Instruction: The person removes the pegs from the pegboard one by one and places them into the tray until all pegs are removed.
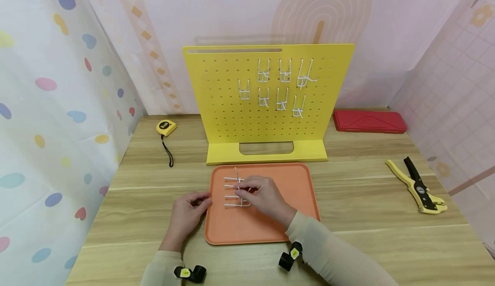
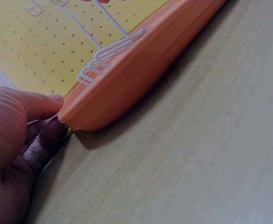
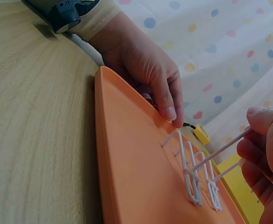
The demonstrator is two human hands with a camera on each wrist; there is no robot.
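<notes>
An orange tray [image 1: 270,230] lies on the table, with white wire pegboard hooks [image 1: 231,205] near its left side. My right hand [image 1: 268,198] is over them, and its thumb and fingers pinch the straight prong of one hook [image 3: 223,148]. That hook's lower end is close among the others; whether it touches them I cannot tell. At the tray's left rim, my left hand [image 2: 15,135] grips the edge, thumb on top and fingers beneath. Behind the tray stands a yellow pegboard [image 1: 228,118], where several white hooks [image 1: 264,76] hang at the upper middle and right.
To the left lies a yellow tape measure [image 1: 166,127] with a black cord. A red case [image 1: 369,121] sits at the back right, and yellow-black wire strippers [image 1: 419,189] lie at the right. Patterned curtains [image 1: 65,84] border the wooden table [image 1: 154,183].
</notes>
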